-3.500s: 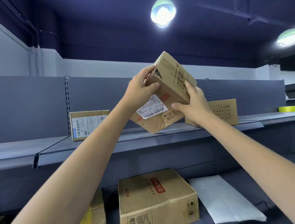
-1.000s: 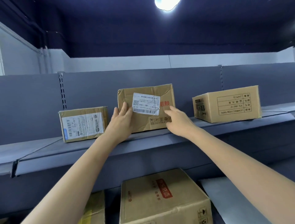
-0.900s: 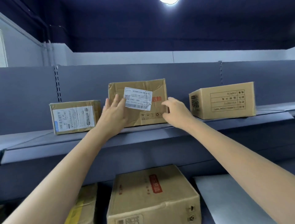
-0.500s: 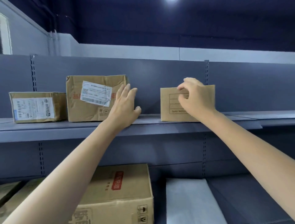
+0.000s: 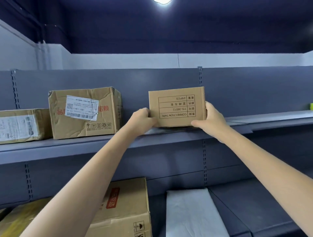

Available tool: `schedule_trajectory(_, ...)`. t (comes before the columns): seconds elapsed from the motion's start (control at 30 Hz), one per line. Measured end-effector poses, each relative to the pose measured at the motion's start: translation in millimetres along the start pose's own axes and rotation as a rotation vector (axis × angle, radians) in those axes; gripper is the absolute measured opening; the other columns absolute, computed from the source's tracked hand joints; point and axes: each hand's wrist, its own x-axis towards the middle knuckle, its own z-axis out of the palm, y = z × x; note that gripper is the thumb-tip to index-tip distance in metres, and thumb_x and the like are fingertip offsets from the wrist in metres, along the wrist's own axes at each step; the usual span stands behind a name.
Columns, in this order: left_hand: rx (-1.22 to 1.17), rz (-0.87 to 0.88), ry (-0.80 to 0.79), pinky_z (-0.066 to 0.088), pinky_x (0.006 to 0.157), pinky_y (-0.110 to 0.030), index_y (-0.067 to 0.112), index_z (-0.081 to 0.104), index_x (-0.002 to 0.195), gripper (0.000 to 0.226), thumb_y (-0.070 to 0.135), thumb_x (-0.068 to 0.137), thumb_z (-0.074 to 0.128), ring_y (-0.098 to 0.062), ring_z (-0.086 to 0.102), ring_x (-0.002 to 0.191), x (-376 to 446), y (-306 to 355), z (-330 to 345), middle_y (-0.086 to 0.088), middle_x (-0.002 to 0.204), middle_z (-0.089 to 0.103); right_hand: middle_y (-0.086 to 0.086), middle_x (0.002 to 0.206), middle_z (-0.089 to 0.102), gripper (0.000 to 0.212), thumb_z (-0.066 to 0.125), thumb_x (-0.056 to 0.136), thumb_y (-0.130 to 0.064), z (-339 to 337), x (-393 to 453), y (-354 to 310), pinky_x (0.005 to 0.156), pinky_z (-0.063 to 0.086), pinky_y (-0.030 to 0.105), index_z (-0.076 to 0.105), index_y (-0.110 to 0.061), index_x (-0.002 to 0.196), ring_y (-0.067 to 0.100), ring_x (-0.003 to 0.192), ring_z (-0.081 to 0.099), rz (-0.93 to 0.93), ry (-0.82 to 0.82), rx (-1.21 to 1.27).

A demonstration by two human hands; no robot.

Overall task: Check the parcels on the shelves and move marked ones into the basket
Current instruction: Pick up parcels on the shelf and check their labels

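A small brown carton printed upside down with "CORRECTION TAPE" [image 5: 177, 106] stands on the upper grey shelf [image 5: 101, 143]. My left hand [image 5: 143, 119] grips its lower left edge and my right hand [image 5: 210, 116] grips its lower right edge. To the left on the same shelf stands a crumpled brown parcel with a white barcode label and red print [image 5: 84, 112]. At the far left stands a lower parcel with a white label [image 5: 22, 126]. No basket is in view.
On the lower shelf lie a large brown box with a red logo [image 5: 125, 208], a white flat mailer [image 5: 191, 213] and a yellow-taped box [image 5: 15, 218] at the far left. A ceiling lamp [image 5: 162, 1] shines overhead.
Both hands let go of the labelled crumpled parcel, left standing on the shelf, and moved right. They now grip the correction tape carton on both sides; the view also shifted right.
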Motion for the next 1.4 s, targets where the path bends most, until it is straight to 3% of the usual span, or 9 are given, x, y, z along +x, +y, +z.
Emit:
schedule_trajectory(0.13,-0.414,0.165,0.007,0.049,0.081,-0.020,0.010,0.052,0.118,0.045,0.024,0.077,0.065,-0.011,0.060,0.100,-6.9,13.9,-26.1,0.002,0.111,0.063,0.002,0.135,0.032,0.085,0.079,0.067,-0.018,-11.9,-6.0,-26.9,0.088,0.032,0.023,0.025,-0.013,0.133,0.013,0.111,0.040,-0.094,0.085,-0.091)
schedule_trajectory(0.23,-0.619,0.326,0.045,0.049,0.071,-0.009,0.015,0.043,0.121,0.039,0.006,0.086,0.056,0.001,0.055,0.093,-18.4,33.7,-44.6,0.011,0.105,0.058,0.005,0.147,0.004,0.114,0.081,0.065,-0.016,-19.8,-11.5,-50.4,0.085,0.024,0.012,-0.002,-0.015,0.143,0.007,0.119,0.026,-0.163,0.151,-0.157)
schedule_trajectory(0.33,-0.650,0.454,0.057,0.049,0.079,-0.012,0.022,0.044,0.121,0.044,0.014,0.080,0.056,0.003,0.055,0.092,-23.6,50.7,-60.5,0.014,0.102,0.057,0.003,0.152,-0.019,0.130,0.080,0.066,-0.013,-26.7,-18.9,-65.1,0.082,0.025,0.013,-0.024,-0.027,0.141,0.002,0.119,0.018,-0.171,0.172,-0.146)
schedule_trajectory(0.5,-0.655,0.554,-0.044,0.045,0.073,-0.004,0.027,0.050,0.118,0.038,0.019,0.081,0.049,0.006,0.056,0.096,-27.6,66.3,-68.5,0.016,0.108,0.059,-0.002,0.152,-0.023,0.125,0.080,0.067,-0.017,-38.3,-25.9,-58.4,0.093,0.016,0.022,-0.017,-0.031,0.143,0.010,0.141,0.000,-0.112,0.178,-0.071)
schedule_trajectory(0.73,-0.433,0.475,0.047,0.035,0.086,-0.014,0.021,0.039,0.136,0.051,0.018,0.088,0.055,-0.001,0.046,0.107,-21.8,55.5,-51.9,0.017,0.117,0.048,-0.003,0.145,0.009,0.119,0.084,0.060,-0.027,-58.9,-33.2,-41.1,0.094,0.027,0.025,0.001,-0.028,0.146,0.004,0.121,0.022,-0.049,0.229,-0.104)
schedule_trajectory(0.9,-0.162,0.221,0.104,0.013,0.116,-0.045,0.011,0.020,0.145,0.078,0.023,0.081,0.064,-0.025,0.012,0.142,-5.7,18.8,-28.3,-0.008,0.152,0.025,0.002,0.144,0.030,0.105,0.077,0.061,-0.049,-71.4,-39.9,-15.3,0.106,0.031,0.039,0.017,-0.025,0.143,0.021,0.128,0.036,0.178,0.195,-0.031)
schedule_trajectory(1.1,-0.283,-0.043,-0.081,0.027,0.108,-0.040,0.007,0.007,0.146,0.087,0.025,0.083,0.065,-0.028,0.024,0.138,3.5,-9.2,-4.9,-0.011,0.153,0.021,-0.004,0.132,0.049,0.075,0.063,0.076,-0.050,-64.9,-41.9,11.7,0.105,0.029,0.041,0.035,-0.021,0.139,0.018,0.119,0.044,0.353,-0.060,0.200)
schedule_trajectory(1.27,-0.280,-0.134,-0.166,0.033,0.085,-0.031,0.002,0.017,0.140,0.071,0.025,0.088,0.059,-0.026,0.038,0.125,8.1,-18.4,10.6,-0.013,0.144,0.035,0.003,0.113,0.064,0.027,0.065,0.082,-0.024,-56.8,-30.4,22.3,0.072,0.044,0.027,0.056,-0.018,0.106,0.016,0.093,0.059,0.242,0.236,0.253)
schedule_trajectory(1.4,-0.252,-0.128,-0.118,0.034,0.082,-0.031,0.000,0.022,0.138,0.061,0.022,0.090,0.054,-0.023,0.042,0.108,15.4,-18.8,17.7,-0.014,0.138,0.041,-0.002,0.115,0.056,0.054,0.067,0.080,-0.018,-55.2,-19.4,24.2,0.076,0.043,0.030,0.043,-0.017,0.129,0.016,0.099,0.054,0.166,0.314,0.285)
